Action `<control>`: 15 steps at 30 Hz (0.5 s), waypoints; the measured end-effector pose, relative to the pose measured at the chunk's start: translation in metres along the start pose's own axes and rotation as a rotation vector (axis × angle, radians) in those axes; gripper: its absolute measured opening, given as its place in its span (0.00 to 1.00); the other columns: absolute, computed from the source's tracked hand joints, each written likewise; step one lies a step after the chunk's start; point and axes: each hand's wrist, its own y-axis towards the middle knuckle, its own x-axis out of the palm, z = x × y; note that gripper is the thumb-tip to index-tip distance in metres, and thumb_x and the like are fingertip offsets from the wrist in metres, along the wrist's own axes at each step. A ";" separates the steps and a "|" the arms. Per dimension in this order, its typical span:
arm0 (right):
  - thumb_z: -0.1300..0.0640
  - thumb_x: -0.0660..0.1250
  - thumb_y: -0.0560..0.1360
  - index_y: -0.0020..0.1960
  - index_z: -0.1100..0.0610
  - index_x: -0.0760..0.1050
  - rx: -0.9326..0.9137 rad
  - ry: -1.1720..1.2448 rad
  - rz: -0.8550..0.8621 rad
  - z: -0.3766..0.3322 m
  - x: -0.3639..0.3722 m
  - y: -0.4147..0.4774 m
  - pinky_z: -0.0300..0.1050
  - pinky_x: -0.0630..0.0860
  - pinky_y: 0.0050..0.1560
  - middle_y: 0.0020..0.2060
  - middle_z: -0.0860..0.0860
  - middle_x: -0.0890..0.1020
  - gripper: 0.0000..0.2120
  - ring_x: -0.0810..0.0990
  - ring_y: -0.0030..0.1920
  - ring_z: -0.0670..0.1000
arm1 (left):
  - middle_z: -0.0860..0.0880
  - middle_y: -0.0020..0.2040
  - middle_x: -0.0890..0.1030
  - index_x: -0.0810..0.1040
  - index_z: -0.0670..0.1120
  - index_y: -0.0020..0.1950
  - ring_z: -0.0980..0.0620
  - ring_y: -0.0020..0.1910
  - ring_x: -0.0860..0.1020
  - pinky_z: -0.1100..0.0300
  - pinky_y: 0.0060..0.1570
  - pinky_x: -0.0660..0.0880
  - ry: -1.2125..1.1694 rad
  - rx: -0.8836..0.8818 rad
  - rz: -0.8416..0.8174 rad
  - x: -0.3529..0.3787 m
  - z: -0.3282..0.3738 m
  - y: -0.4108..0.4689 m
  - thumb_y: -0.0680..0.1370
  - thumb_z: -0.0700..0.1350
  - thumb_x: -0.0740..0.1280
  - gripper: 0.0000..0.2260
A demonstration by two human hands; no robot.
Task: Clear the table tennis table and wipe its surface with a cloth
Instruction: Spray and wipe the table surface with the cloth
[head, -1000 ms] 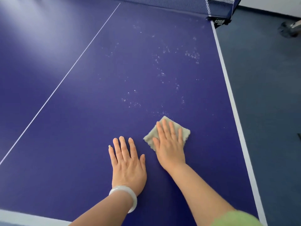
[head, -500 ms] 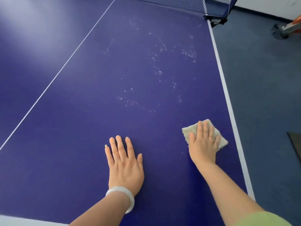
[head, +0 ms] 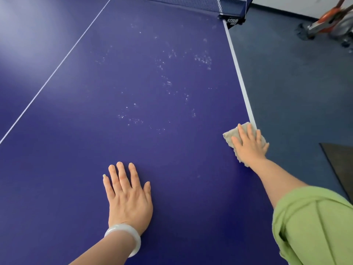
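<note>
The right hand [head: 250, 146] lies flat on the cloth [head: 230, 137], fingers straight and close together, and presses it onto the table [head: 76, 169] at the right edge. To its left and nearer the body, the left hand [head: 128, 196] rests flat, fingers a little spread. White specks [head: 168, 83] lie ahead-left of the cloth.

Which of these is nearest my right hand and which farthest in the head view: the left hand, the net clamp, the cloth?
1. Cloth, pressed flat under the right hand at the table's right edge.
2. Left hand, flat on the table, nearer the person.
3. Net clamp, at the far right corner.
</note>
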 end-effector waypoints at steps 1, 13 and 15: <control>0.39 0.44 0.83 0.79 0.39 0.42 0.016 0.022 -0.005 -0.001 -0.001 0.004 0.68 0.49 0.74 0.79 0.43 0.40 0.26 0.39 0.79 0.54 | 0.30 0.74 0.63 0.65 0.34 0.74 0.30 0.75 0.58 0.34 0.73 0.54 0.004 0.001 0.006 0.000 0.000 0.000 0.80 0.54 0.48 0.31; 0.39 0.33 0.81 0.81 0.51 0.49 -0.091 -0.032 0.173 0.052 0.058 -0.160 0.64 0.57 0.75 0.80 0.53 0.52 0.32 0.54 0.79 0.58 | 0.34 0.78 0.55 0.57 0.37 0.78 0.34 0.78 0.49 0.38 0.76 0.44 0.054 -0.044 -0.078 -0.008 0.003 0.000 0.81 0.56 0.46 0.31; 0.39 0.34 0.82 0.81 0.52 0.48 -0.104 -0.025 0.200 0.065 0.072 -0.197 0.63 0.55 0.76 0.80 0.53 0.50 0.31 0.51 0.79 0.57 | 0.34 0.78 0.54 0.55 0.38 0.79 0.35 0.78 0.47 0.39 0.76 0.42 0.048 -0.052 -0.087 -0.011 0.004 -0.001 0.81 0.56 0.45 0.32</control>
